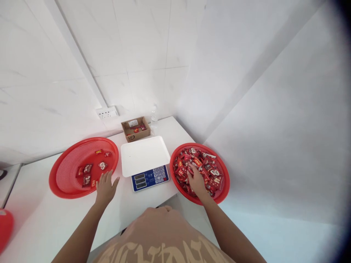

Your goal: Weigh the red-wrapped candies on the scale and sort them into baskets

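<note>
My left hand (105, 187) is open, its fingers spread over the near right rim of the left red basket (61, 179). Nothing is in it. Inside that basket lie several wrapped candies (102, 166), spread apart on the bottom. My right hand (196, 181) reaches into the right red basket (225, 182), which is heaped with red-wrapped candies (207, 168). Its fingers are closed around a small red wrapped candy (190, 170), partly hidden by them. Between the baskets stands a digital scale (150, 179) with a bare white pan (145, 155).
Behind the scale are a cardboard box (139, 133) with a few red packets and a clear plastic bottle (154, 114). A white wall with a socket (107, 112) backs the white table (35, 212). Another red container (4, 228) shows at the left edge.
</note>
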### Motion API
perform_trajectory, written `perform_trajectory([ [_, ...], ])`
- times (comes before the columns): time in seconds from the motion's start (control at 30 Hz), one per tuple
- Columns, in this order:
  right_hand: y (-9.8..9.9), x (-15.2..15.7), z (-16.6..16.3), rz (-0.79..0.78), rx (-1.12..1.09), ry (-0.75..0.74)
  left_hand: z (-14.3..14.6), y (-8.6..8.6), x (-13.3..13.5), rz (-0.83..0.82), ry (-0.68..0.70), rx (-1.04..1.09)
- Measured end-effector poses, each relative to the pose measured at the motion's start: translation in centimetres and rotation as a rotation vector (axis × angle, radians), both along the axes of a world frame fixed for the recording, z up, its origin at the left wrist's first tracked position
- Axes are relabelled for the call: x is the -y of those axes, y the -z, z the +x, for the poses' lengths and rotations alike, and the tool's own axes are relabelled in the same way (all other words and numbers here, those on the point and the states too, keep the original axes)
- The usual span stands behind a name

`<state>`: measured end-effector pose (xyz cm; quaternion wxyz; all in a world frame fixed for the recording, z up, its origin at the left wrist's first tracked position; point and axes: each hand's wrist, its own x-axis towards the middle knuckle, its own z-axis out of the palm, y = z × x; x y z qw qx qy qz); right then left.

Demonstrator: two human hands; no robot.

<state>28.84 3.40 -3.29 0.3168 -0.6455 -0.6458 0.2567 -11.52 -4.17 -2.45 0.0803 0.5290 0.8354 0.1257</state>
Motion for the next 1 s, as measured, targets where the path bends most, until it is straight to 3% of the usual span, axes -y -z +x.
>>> perform_trajectory([
  [0.13,-0.5,-2.4,2.1,0.035,0.17,0.077,0.9,-0.1,0.5,0.063,-0.008,0.004],
  [0.3,0.2,-4.4,2.6,-0.253,0.366,0.119,1.2,-0.4,0.8,0.063,0.004,-0.013],
  [0.4,0.7,-4.4,1.9,-0.347,0.425,0.101,1.0,-0.5,0.3,0.056,0.015,-0.012],
  [0.63,1.7,-3.6,0.4,-0.23,0.545,0.026,1.2,-0.1,-2.3,0.002,0.107,0.047],
  [0.87,2.8,-4.7,-0.3,-0.226,0.62,0.132,2.1,1.1,-4.3,-0.038,0.36,0.117],
  [1.0,2.9,-4.4,0.0,-0.165,0.565,0.123,2.3,1.3,-4.5,-0.039,0.394,0.161],
])
